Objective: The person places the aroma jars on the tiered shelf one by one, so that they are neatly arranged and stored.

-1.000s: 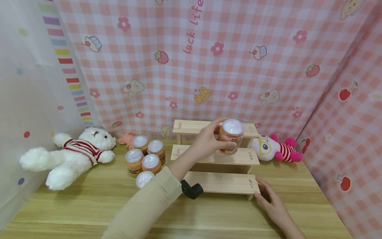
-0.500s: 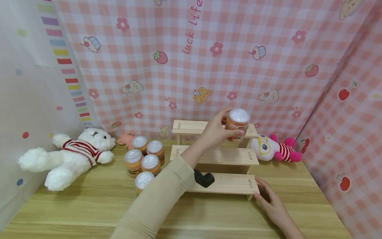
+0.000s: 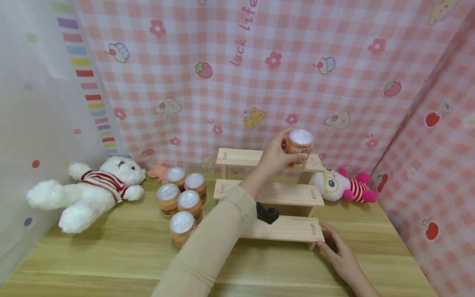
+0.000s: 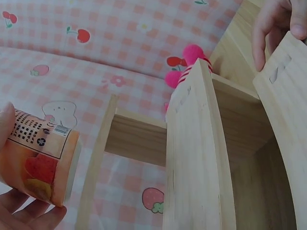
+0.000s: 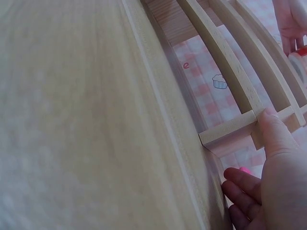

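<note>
The round orange jar with a pale, shiny lid [image 3: 299,143] is in the left hand [image 3: 275,156], its thumb and fingers curled round the side, and hangs above the right end of the top tier of the three-tier pale wooden stand [image 3: 285,194], apart from the wood. Five lidded orange jars [image 3: 189,200] stand in a cluster on the wood-grain table [image 3: 92,264], off the stand's left edge; what any of the jars contains cannot be made out. The held jar's side bears red and yellow patches, a barcode and dark print too small to read. The right hand [image 3: 339,252] grips the right end of the bottom tier, thumb at its front corner. A beige sleeve [image 3: 213,243] hides that tier's left end; fingers cover part of the held jar, which the left wrist view cuts off.
</note>
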Demonstrator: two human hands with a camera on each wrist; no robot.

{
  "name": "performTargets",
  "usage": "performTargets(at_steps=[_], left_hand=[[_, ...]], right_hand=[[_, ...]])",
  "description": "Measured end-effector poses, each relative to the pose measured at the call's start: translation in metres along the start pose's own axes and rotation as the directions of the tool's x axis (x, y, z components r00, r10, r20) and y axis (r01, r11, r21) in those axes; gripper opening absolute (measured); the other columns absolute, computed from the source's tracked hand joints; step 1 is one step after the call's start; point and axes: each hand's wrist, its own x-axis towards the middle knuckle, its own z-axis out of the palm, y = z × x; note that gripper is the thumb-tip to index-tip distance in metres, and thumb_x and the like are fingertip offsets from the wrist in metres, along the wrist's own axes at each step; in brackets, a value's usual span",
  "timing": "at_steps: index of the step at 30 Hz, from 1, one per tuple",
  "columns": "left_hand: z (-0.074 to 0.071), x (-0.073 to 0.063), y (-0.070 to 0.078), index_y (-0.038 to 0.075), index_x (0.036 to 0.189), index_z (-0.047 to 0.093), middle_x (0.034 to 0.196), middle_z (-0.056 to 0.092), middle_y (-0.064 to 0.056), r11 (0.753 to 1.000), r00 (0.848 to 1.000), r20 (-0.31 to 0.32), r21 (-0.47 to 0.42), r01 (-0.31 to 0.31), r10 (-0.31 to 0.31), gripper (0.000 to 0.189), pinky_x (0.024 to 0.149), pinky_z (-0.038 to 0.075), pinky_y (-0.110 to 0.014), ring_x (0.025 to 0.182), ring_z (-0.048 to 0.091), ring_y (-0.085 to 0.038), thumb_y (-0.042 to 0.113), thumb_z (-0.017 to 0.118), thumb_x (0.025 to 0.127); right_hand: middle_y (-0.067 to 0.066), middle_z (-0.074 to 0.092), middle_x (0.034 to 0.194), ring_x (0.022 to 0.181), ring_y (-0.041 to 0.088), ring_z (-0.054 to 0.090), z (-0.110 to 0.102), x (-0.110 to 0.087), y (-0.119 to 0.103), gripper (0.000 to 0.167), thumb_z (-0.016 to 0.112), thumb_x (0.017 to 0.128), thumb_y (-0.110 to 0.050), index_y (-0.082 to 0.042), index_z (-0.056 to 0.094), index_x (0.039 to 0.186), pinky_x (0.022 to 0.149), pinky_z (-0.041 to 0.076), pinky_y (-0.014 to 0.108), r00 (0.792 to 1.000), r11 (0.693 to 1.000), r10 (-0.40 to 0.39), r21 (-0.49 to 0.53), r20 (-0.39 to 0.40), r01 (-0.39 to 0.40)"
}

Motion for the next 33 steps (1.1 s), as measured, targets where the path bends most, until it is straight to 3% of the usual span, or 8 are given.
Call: performTargets(at_steps=[6,21,27,33], left_hand=[[0.001,0.005,-0.008,0.019,0.145,0.042,0.124,0.057,-0.002,1.000,1.000,-0.023,-0.005,0.003,-0.004,0.081,0.090,0.046,-0.031,0.108,0.054,-0.013,0.025,0.083,0.076],[0.006,0.005,-0.014,0.025,0.149,0.033,0.136,0.050,-0.003,0.999,1.000,-0.015,0.029,0.015,-0.014,0.081,0.096,0.044,-0.035,0.120,0.049,-0.017,0.031,0.077,0.081],[-0.001,0.000,-0.008,0.024,0.152,0.026,0.138,0.048,-0.006,0.998,0.998,-0.009,0.025,0.065,-0.065,0.085,0.098,0.043,-0.042,0.125,0.046,-0.021,0.035,0.075,0.083],[-0.011,-0.010,0.002,0.025,0.152,0.025,0.141,0.046,-0.004,0.998,0.998,-0.008,0.004,0.056,-0.056,0.086,0.099,0.042,-0.045,0.130,0.041,-0.023,0.036,0.075,0.083]], right_hand=[[0.018,0.063,0.117,0.106,-0.003,0.051,0.000,0.000,0.000,0.051,0.063,0.091,-0.001,-0.006,0.046,0.139,0.086,0.036,0.008,1.000,1.000,0.012,0.000,0.008,-0.012],[0.018,0.063,0.116,0.105,-0.003,0.052,0.000,0.000,-0.001,0.050,0.063,0.091,0.000,-0.006,0.047,0.138,0.085,0.037,0.008,1.000,1.000,-0.003,0.007,0.002,0.003],[0.019,0.063,0.116,0.105,-0.002,0.052,0.000,-0.001,-0.004,0.049,0.062,0.092,-0.001,-0.006,0.047,0.138,0.085,0.038,0.008,1.000,1.000,0.004,0.017,0.008,-0.005],[0.020,0.062,0.116,0.106,-0.004,0.050,0.000,-0.001,-0.005,0.049,0.062,0.092,-0.001,-0.005,0.046,0.139,0.084,0.037,0.008,1.000,1.000,0.009,0.019,0.011,-0.010]])
